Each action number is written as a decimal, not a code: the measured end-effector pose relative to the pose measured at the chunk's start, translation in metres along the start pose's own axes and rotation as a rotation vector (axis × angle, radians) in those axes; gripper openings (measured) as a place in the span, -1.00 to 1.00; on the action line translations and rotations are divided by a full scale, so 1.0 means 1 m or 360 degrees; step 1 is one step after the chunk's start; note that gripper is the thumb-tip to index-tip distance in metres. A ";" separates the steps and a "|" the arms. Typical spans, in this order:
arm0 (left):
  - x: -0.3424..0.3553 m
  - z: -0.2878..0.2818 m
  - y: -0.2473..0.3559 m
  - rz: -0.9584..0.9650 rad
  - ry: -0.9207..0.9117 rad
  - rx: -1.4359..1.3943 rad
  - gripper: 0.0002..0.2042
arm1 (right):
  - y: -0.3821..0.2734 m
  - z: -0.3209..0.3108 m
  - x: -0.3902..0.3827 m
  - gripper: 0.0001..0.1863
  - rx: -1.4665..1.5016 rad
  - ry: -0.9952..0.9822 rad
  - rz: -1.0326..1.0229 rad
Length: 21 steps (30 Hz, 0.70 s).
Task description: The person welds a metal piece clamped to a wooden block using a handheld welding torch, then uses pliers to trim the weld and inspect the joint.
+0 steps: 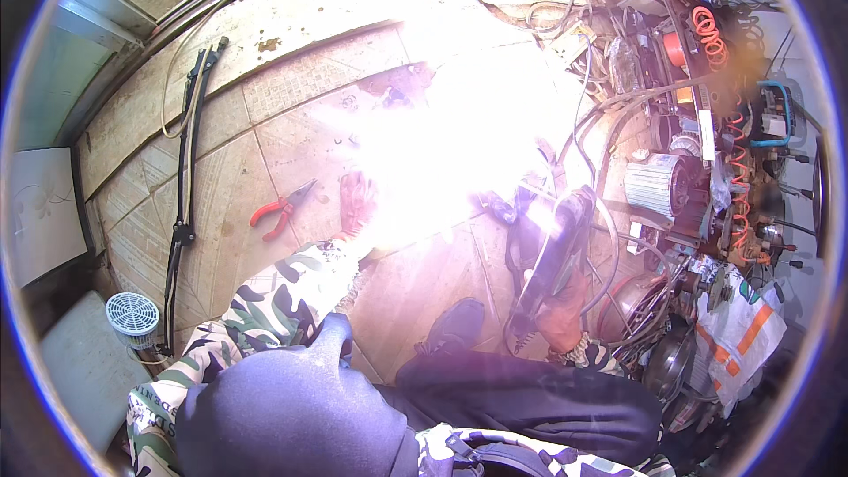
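A dazzling white glare, like a welding arc, fills the middle of the view and hides what lies inside it. My left hand reaches into the glare's left edge from a camouflage sleeve. Its fingers are partly washed out, and I cannot see whether they hold anything. My right hand, lower right of the glare, is closed round the lower part of a dark, long-bodied tool. That tool slants up toward the light; its exact kind does not show. Red-handled pliers lie on the tiles left of my left hand.
A black folding arm stand lies along the left, beside a white round-grilled device. Cables, a finned motor, a coiled orange hose and a white-orange sack crowd the right. My dark trouser leg and shoe are below.
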<state>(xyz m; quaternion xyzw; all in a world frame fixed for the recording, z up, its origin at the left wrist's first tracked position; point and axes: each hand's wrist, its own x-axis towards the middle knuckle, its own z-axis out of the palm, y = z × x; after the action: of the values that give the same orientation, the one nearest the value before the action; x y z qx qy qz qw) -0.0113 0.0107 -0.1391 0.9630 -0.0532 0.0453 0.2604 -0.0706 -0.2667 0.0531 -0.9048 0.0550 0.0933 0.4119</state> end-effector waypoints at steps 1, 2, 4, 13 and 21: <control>-0.001 0.000 0.001 0.0037 -0.0113 0.0062 -0.33 | 0.003 0.001 -0.001 -0.73 -0.0004 0.0039 -0.0026; 0.000 -0.001 0.002 0.0008 -0.0065 -0.0021 -0.33 | 0.005 0.001 -0.002 -0.79 -0.0017 0.0080 -0.0052; 0.000 -0.002 0.002 -0.0049 0.0029 -0.0176 -0.33 | 0.005 0.000 0.000 -0.86 0.0035 0.0158 -0.0074; 0.000 -0.003 0.003 -0.0102 -0.0010 -0.0200 -0.30 | -0.002 0.004 0.003 -0.80 0.0054 0.0313 -0.0027; 0.002 -0.007 0.005 -0.0076 0.0050 -0.0178 -0.33 | 0.010 0.004 -0.001 -0.86 0.0158 0.0210 0.0087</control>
<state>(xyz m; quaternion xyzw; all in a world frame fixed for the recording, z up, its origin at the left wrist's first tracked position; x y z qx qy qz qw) -0.0107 0.0095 -0.1307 0.9471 -0.0286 0.0513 0.3156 -0.0740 -0.2702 0.0436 -0.8856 0.1113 0.0418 0.4489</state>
